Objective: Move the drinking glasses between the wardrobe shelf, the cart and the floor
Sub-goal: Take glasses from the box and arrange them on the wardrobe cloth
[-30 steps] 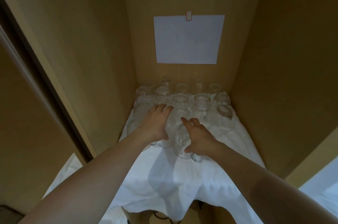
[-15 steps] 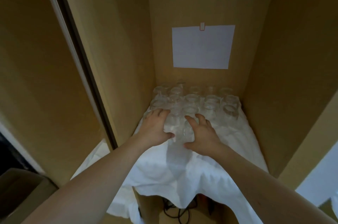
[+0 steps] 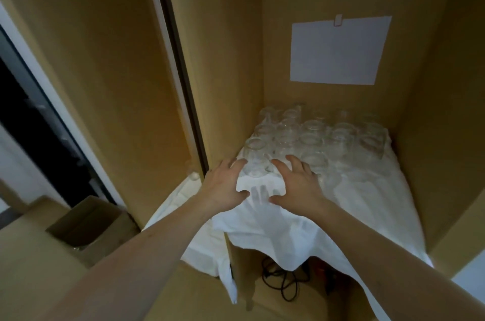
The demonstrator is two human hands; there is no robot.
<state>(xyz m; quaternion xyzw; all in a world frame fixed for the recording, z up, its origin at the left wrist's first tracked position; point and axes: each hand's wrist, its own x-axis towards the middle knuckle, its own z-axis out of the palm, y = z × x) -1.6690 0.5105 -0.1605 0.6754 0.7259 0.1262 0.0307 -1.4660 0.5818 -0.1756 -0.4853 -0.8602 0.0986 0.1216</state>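
A wooden wardrobe shelf is draped in a white cloth that hangs over its front edge; a white sheet of paper is taped to the back panel, and a cardboard box sits lower left. The left hand and right hand hover palm-down, fingers spread and gripping nothing, either side of the nearest glass. Behind it, the clear drinking glasses stand clustered at the shelf's back, roughly fifteen; blur prevents an exact count.
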